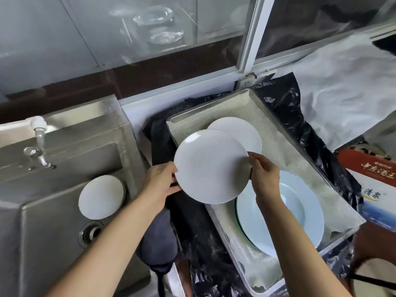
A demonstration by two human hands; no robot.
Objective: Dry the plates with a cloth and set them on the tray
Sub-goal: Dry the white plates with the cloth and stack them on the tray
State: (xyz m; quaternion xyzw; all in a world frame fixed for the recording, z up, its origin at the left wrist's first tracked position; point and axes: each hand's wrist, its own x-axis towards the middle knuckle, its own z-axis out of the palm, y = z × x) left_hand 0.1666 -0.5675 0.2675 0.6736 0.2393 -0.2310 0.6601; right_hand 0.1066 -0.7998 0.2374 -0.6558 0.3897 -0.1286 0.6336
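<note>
Both the left hand (161, 179) and right hand (264, 175) grip the white plate (211, 166); bare tray (285, 146) liner lies at 2 o'clock, nearer the right hand.

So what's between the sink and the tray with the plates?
In the head view, crumpled black plastic and a dark cloth lie between the sink and the tray.

Only readable print: cardboard box (372, 183) just right of the tray (317, 168). Red top band carries brush-style Chinese characters, too blurred to read for certain. White panel below them shows two dark characters, apparently 清泉. No other labels or numbers legible.
</note>
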